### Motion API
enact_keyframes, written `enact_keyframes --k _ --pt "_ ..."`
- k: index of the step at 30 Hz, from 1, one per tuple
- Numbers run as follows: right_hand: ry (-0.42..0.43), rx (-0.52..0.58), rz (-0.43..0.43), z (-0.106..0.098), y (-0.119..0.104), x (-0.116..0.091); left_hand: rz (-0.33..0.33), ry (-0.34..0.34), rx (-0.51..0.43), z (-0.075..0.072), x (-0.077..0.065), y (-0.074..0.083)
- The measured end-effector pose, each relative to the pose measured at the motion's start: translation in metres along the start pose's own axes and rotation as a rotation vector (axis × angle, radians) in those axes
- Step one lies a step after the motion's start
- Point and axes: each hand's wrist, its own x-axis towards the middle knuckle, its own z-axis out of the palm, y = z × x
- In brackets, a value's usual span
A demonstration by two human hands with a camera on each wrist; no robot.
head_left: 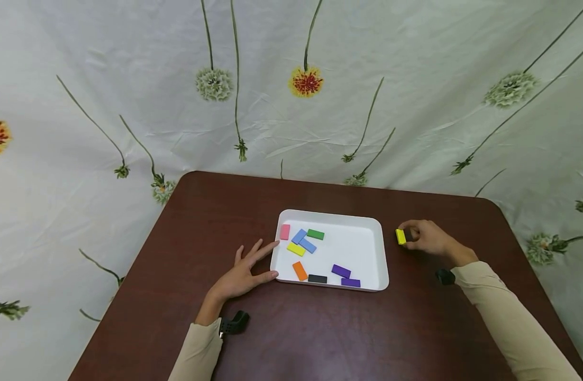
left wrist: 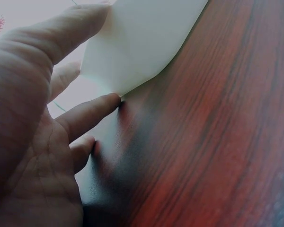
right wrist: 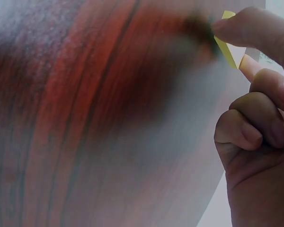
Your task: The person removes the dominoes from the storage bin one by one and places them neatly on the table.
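My right hand (head_left: 429, 237) pinches a yellow block (head_left: 400, 236) between thumb and fingers, to the right of the white tray (head_left: 381, 259). In the right wrist view the same yellow block (right wrist: 229, 47) shows between thumb and index finger, with the other fingers curled. My left hand (head_left: 241, 274) is spread, its thumb and a finger touching the tray's left side. The left wrist view has the tray's outer wall (left wrist: 137, 42) beside those straight fingers. Inside the tray lie a pink block (head_left: 284, 232), a green block (head_left: 315, 234), two blue blocks (head_left: 308, 245) and another yellow block (head_left: 296, 249).
Along the tray's near side lie an orange block (head_left: 299, 271), a black block (head_left: 317, 279) and two purple blocks (head_left: 341, 271). Everything stands on a dark brown table (head_left: 310, 328). Behind the table hangs a pale flowered cloth (head_left: 272, 121).
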Motion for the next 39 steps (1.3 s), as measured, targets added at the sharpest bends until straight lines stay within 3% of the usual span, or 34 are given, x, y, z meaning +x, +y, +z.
enact_keyframes --k 10,20,39 --pt "0.007 0.027 -0.003 0.007 0.004 0.000 -0.009 -0.004 -0.001 0.001 0.000 0.001" --pt "0.007 0.250 0.034 0.014 0.013 -0.007 -0.005 -0.003 -0.004 0.001 -0.001 0.001" --pt "0.000 0.294 0.004 0.015 0.014 -0.004 0.001 0.002 -0.007 0.000 0.000 -0.001"
